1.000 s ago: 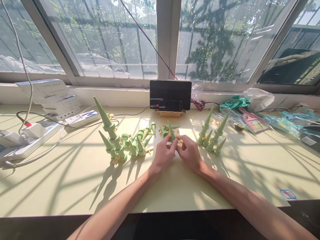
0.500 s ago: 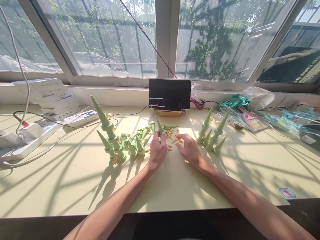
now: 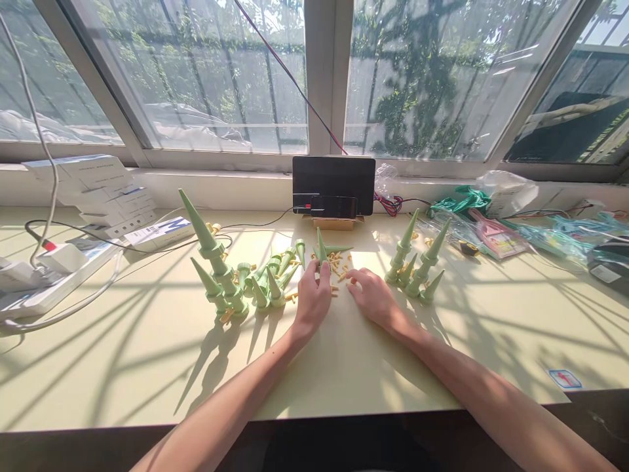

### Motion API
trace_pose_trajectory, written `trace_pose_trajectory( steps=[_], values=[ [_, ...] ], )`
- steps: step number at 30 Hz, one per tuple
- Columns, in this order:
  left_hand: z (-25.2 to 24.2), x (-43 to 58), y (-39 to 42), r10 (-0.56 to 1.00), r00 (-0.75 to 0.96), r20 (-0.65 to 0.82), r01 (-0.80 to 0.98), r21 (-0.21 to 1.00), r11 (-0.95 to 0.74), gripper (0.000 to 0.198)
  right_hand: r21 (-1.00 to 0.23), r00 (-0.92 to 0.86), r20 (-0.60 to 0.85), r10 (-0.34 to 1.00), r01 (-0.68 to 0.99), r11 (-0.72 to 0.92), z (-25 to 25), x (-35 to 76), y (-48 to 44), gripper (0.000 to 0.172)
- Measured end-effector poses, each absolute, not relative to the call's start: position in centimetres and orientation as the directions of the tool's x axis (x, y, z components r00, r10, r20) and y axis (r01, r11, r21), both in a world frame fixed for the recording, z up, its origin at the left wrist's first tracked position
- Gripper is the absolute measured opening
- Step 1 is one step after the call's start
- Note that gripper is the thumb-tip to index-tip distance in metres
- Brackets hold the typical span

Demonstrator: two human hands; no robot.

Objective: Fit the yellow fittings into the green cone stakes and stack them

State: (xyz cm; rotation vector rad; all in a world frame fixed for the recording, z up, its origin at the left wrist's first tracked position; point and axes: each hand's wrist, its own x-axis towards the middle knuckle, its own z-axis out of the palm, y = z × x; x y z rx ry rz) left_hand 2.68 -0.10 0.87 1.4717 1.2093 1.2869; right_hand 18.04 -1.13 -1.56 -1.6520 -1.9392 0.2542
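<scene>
- At the middle of the counter (image 3: 354, 373), holding a green spike (image 3: 321, 248) point up in the left hand (image 3: 313, 295); grip closed around the base, lower end hidden by the fingers.
- Just to the right, poised low with the right hand (image 3: 373, 298) beside a scatter of small yellow pegs (image 3: 336, 262); fingers curled to a narrow gap, with one peg right at the fingertips. Cannot tell whether pinched or merely touched.
- In hand, by the look of it: singling out a peg on the right while steadying the spike on the left.
- For the next move, as judged: calling for a fine pinch on one peg, clear of its neighbours, and a steady hold on the spike.
- Beyond the left hand, lying flat: another spike, tip to the right.
- To the left, upright: a tall green tower (image 3: 216, 254) among shorter spikes and loose green parts.
- To the right, well apart from that: a second green tower (image 3: 417, 278), also with spikes close by.
- At far left, on a white box (image 3: 160, 229): a large blue letter, seemingly "M"; print on the stacked boxes (image 3: 88, 187) behind too small to read.
- At near right: a sticker (image 3: 565, 379) with blue outline and red mark, not legible.
- At far right: a pink packet (image 3: 500, 239) under clear plastic, print unreadable.
</scene>
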Motion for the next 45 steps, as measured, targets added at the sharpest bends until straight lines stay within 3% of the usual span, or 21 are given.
trace_pose_trajectory(
  steps=[10,22,45],
  values=[
    [0.8,2.7,-0.5,0.976,0.061,0.209,0.157,0.964,-0.216,0.035,-0.458,-0.085,0.289,0.953,0.862,0.216,-1.4,18.0,-1.3,0.023],
    [0.6,2.9,-0.7,0.971,0.095,0.218,0.214,0.948,-0.234,0.038,-0.529,-0.155,0.338,0.928,0.784,0.324,-1.3,17.9,-1.3,0.025],
    [0.6,3.0,-1.0,0.955,0.135,0.263,0.242,0.926,-0.289,0.034,-0.510,-0.203,0.339,0.919,0.781,0.361,-1.2,18.0,-1.7,0.023]
  ],
)
